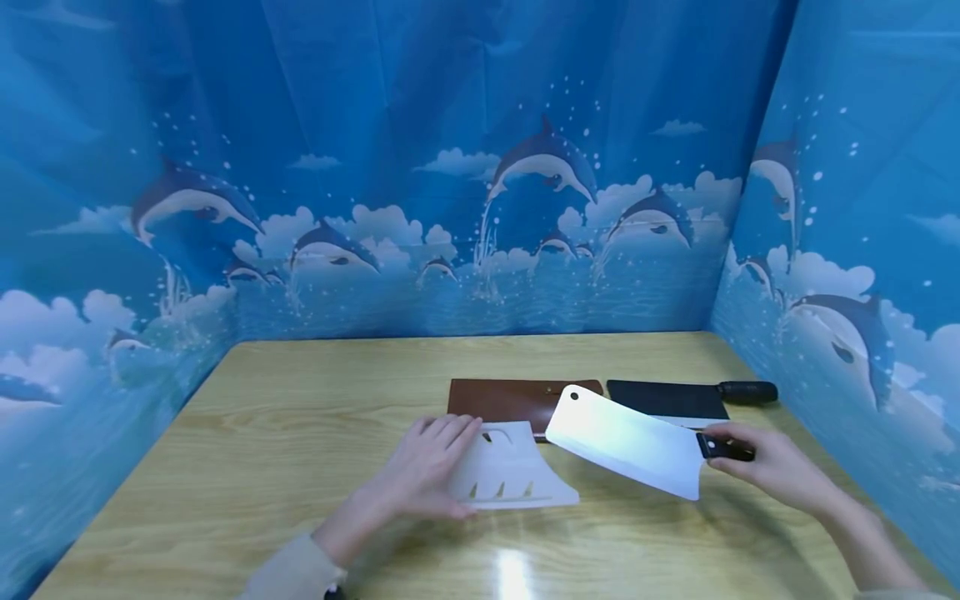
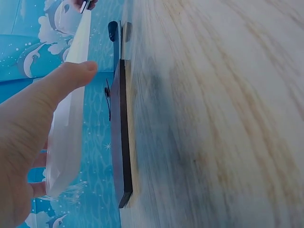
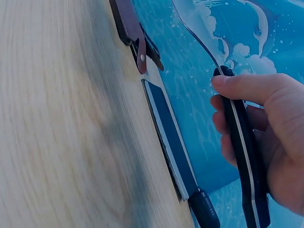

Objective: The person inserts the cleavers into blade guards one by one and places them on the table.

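Cleaver (image 1: 626, 442), gripped by the right hand (image 1: 772, 465) above the table (image 1: 300, 408), has its front end just beside the white sheath (image 1: 517, 467), which the left hand (image 1: 431, 462) pinches. A slipping grip could swing its edge toward the left hand. The left wrist view shows the sheath clear of the table; the head view leaves this unclear.

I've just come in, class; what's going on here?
A person's right hand holds a silver cleaver by its black handle, raised above the table. The left hand grips a white slotted cover, also off the table; the silver cleaver is outside it. Farther back, a brown sheath and a dark-bladed cleaver lie on the table.
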Motion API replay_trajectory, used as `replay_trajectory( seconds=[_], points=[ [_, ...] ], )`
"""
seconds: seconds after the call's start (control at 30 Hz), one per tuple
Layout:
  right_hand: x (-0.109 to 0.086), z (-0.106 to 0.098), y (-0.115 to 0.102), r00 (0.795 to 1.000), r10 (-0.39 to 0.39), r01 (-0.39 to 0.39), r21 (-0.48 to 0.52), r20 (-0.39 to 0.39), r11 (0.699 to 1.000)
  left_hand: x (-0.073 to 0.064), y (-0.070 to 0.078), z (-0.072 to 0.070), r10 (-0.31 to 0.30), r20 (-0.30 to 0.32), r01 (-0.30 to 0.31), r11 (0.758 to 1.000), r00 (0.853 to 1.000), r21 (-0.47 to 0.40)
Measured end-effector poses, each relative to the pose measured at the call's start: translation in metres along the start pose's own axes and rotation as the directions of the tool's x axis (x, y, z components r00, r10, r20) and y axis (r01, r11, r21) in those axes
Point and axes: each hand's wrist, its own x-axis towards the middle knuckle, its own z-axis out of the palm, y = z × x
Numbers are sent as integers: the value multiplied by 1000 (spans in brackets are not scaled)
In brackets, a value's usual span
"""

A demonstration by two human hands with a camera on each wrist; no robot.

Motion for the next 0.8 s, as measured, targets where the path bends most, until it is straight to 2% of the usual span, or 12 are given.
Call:
replay_trajectory(
  seconds=[0.17, 0.37, 0.53, 0.67, 0.8],
  points=[
    [5, 0, -5, 999, 29, -29, 3, 19, 1000, 1, 0, 1, 13, -26, -12, 1000, 1000, 6],
    [6, 2, -9, 1000, -6, 6, -9, 10, 1000, 2, -1, 2, 29, -63, -28, 1000, 998, 4],
    [7, 5, -11, 999, -47, 47, -10, -2, 999, 2, 1, 1, 17, -34, -16, 1000, 999, 11],
    [7, 6, -12, 999, -39, 39, -11, -9, 999, 2, 2, 1, 8, -7, -8, 1000, 1000, 14],
    [7, 7, -12, 999, -31, 31, -3, -10, 1000, 1, 2, 2, 10, -18, -10, 1000, 1000, 14]
  ],
)
